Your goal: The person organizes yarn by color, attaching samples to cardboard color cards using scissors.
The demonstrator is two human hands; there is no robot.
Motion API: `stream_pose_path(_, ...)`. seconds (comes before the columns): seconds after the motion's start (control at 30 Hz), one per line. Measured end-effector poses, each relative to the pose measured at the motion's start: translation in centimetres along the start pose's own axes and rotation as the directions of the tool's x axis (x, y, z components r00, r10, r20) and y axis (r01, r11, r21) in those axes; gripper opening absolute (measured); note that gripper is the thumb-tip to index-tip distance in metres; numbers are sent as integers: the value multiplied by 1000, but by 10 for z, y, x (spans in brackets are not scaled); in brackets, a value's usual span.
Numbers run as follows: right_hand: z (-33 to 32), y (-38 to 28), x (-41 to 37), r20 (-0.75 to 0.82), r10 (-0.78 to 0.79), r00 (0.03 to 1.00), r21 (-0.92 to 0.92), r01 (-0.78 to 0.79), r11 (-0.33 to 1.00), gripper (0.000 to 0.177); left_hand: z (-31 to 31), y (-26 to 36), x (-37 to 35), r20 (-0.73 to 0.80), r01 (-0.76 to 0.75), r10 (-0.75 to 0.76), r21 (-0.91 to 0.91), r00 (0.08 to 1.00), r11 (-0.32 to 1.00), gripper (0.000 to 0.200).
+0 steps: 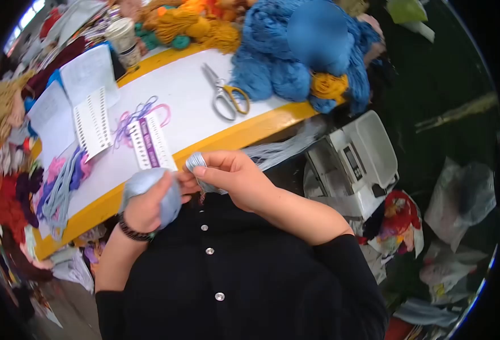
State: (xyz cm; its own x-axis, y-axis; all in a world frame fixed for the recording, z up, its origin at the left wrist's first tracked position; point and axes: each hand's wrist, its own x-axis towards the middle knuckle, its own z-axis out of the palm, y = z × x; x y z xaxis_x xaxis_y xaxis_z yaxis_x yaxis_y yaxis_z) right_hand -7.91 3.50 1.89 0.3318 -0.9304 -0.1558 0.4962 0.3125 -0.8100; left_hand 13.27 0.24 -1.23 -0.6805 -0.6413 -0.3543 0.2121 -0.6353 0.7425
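Observation:
My left hand (143,211), a dark bracelet at its wrist, is closed around a ball of pale blue yarn (170,199) in front of my chest. Close beside it, my right hand (230,173) is closed on a small wound bundle of pale grey-blue yarn (194,161). The fingertips of both hands nearly meet, and whether a strand joins the two bundles cannot be made out. Just beyond the hands lies a punched card with a purple label (148,139), with purple and pink threads (142,113) at its top.
Scissors (225,93) with grey and yellow handles lie on the white, yellow-edged table (184,76). Blue yarn (269,51) is heaped at the back right. An open notebook (71,93) and a punched card (93,124) lie left. A white scale-like device (349,161) stands right.

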Motion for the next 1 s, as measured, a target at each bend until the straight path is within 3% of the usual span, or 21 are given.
stream_pose_path(0.07, 2, 14, 9, -10, 45, 999, -14, -45, 999, 20, 13, -5, 5, -40, -65, 63, -28, 997, 998, 44)
stream_pose_path(0.13, -1, 26, 15, -38, -10, 999, -185, 3, 983, 21, 20, -4, 8, -76, -147, 146, -12, 986, 989, 36)
stream_pose_path(0.33, 9, 32, 17, -123, 6, 992, -181, -29, 983, 21, 15, -9, 10, -193, -233, 222, -37, 956, 972, 22)
stream_pose_path(0.43, 11, 34, 17, -153, 7, 988, -166, -33, 986, 21, 16, -14, 11, -266, -305, 292, -8, 919, 952, 19)
stream_pose_path(0.57, 12, 32, 15, -173, 36, 984, -128, -59, 990, 21, 16, -15, 12, -245, -332, 307, -67, 920, 941, 16)
stream_pose_path(0.63, 9, 29, 13, -163, 29, 986, -88, -44, 995, 20, 22, -13, 11, -323, -350, 314, -60, 893, 935, 17)
stream_pose_path(0.67, 7, 27, 12, -154, 21, 988, -47, -29, 998, 20, 24, -8, 7, -315, -347, 312, -60, 896, 936, 17)
stream_pose_path(0.73, 1, 14, 6, -136, 6, 991, 56, 1, 998, 17, 22, 3, -5, -126, -326, 336, 93, 934, 941, 27)
stream_pose_path(0.77, 2, -4, -2, -199, 62, 978, 154, -31, 988, 14, 13, 5, -19, -96, -369, 369, 19, 924, 929, 23)
stream_pose_path(0.8, -13, -23, -13, -149, 29, 988, 209, 3, 978, 13, 5, 7, -32, -65, -405, 402, -58, 913, 912, 20)
stream_pose_path(0.83, -26, -39, -23, -102, -9, 995, 263, 36, 964, 12, -2, 20, -43, 113, -366, 420, -324, 900, 872, 19)
stream_pose_path(0.87, -27, -42, -28, -134, -54, 989, 237, 85, 968, 12, -6, 18, -42, -30, -401, 406, -236, 914, 885, 21)
stream_pose_path(0.9, -51, -94, -53, -204, -256, 945, -99, 240, 966, 16, -38, 34, -86, 152, -281, 451, -599, 880, 750, 27)
stream_pose_path(0.93, -55, -127, -72, -271, -399, 876, -270, 329, 905, 19, -55, 46, -104, 211, -268, 525, -672, 824, 690, 32)
stream_pose_path(0.97, -48, -156, -87, -388, -480, 787, -300, 385, 873, 21, -76, 53, -129, 155, -324, 580, -702, 799, 634, 31)
stream_pose_path(1.0, -60, -188, -105, -328, -542, 774, -421, 394, 817, 21, -101, 58, -159, 48, -413, 625, -710, 779, 570, 30)
